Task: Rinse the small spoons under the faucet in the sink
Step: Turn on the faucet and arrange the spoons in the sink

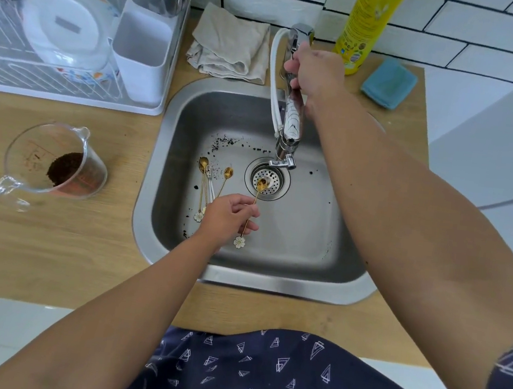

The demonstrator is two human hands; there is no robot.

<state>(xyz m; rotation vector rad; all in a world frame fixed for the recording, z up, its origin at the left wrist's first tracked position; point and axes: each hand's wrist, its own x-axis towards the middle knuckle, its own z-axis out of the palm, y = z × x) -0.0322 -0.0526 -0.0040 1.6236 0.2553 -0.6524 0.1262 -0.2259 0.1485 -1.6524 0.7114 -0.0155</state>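
Note:
My left hand (229,215) pinches a small gold spoon (256,194) by its thin handle; the bowl hangs over the drain strainer (268,179), below the spout, and a white flower charm dangles at the handle's end. Three more small gold spoons (207,182) lie on the sink floor left of the drain, among dark coffee grains. My right hand (315,70) grips the handle at the top of the chrome faucet (292,124). No water stream is visible. The steel sink (344,281) fills the middle of the view.
A glass measuring jug (54,165) with coffee grounds stands on the wooden counter to the left. A white dish rack (75,36) with a plate and cutlery holder sits at the back left. Behind the sink lie a folded cloth (230,44), a yellow soap bottle (367,24) and a blue sponge (389,83).

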